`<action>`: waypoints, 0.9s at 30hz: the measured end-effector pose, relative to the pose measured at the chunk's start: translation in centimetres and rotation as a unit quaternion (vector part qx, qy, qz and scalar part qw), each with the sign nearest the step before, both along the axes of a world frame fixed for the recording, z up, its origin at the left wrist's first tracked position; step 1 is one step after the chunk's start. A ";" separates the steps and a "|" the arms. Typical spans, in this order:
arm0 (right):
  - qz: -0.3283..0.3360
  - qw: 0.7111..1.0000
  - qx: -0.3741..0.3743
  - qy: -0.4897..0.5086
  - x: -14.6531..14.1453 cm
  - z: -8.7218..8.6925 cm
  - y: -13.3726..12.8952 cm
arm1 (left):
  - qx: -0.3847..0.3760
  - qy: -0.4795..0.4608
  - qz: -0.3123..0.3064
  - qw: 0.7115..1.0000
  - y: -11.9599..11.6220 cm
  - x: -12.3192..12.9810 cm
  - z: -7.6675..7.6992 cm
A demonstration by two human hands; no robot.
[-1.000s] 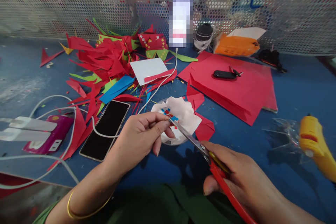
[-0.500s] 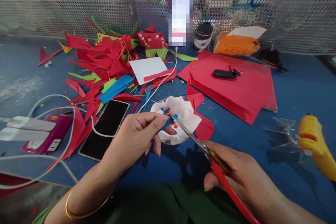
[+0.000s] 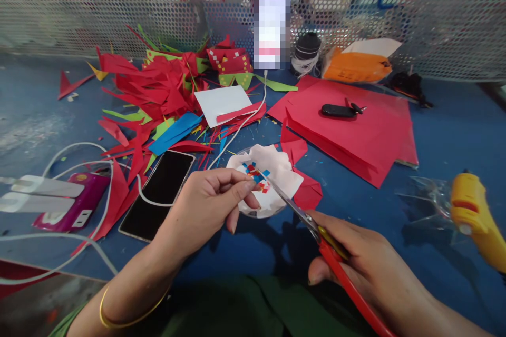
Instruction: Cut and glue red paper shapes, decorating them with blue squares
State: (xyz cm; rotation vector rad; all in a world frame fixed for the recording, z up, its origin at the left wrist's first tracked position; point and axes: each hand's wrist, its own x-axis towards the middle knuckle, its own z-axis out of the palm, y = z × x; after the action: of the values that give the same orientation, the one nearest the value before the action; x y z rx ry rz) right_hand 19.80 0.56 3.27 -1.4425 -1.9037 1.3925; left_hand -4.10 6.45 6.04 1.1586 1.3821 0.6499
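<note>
Between thumb and forefinger, my left hand (image 3: 215, 200) pinches a small blue paper strip (image 3: 258, 178); most of the strip is hidden by the fingers. My right hand (image 3: 356, 253) is closed around the handles of red-handled scissors (image 3: 312, 224), whose blades point up and left toward the strip. Below both lies a round dish lined with crumpled white paper (image 3: 282, 168). Small red and blue paper squares (image 3: 264, 187) rest on that white lining. Whether the blades touch the strip I cannot tell.
Red paper sheets (image 3: 356, 142) carry a black key fob (image 3: 339, 110). Red and green scraps (image 3: 166, 84) heap at the back left. A dark phone (image 3: 158, 195), a purple power bank (image 3: 93, 195) and white cables lie left. A yellow glue gun (image 3: 470, 205) lies right; a lit phone (image 3: 272, 31) stands behind.
Less of the blue strip now shows past my left fingertips, which have shifted slightly right. The scissors have moved very slightly, with their blades still over the dish.
</note>
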 end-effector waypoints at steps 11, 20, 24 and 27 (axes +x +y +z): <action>-0.001 1.000 -0.015 0.002 0.0 0.0 0.0 | 0.000 0.001 -0.002 1.000 0.0 0.0 0.1; -0.033 0.998 -0.025 -0.047 -0.3 0.6 0.3 | 0.001 0.006 -0.002 1.000 0.0 0.0 0.1; -0.044 0.995 0.030 -0.085 -0.2 0.2 0.3 | 0.003 -0.008 0.011 1.000 0.0 0.1 0.2; -0.033 0.993 0.058 -0.093 -0.2 0.0 0.3 | 0.000 -0.023 0.034 0.999 0.0 0.2 0.3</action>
State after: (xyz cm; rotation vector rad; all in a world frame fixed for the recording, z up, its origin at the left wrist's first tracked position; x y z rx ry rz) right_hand 19.60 0.82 3.28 -1.6111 -1.9930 1.1323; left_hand -3.94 6.42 6.35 1.0942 1.3859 0.7204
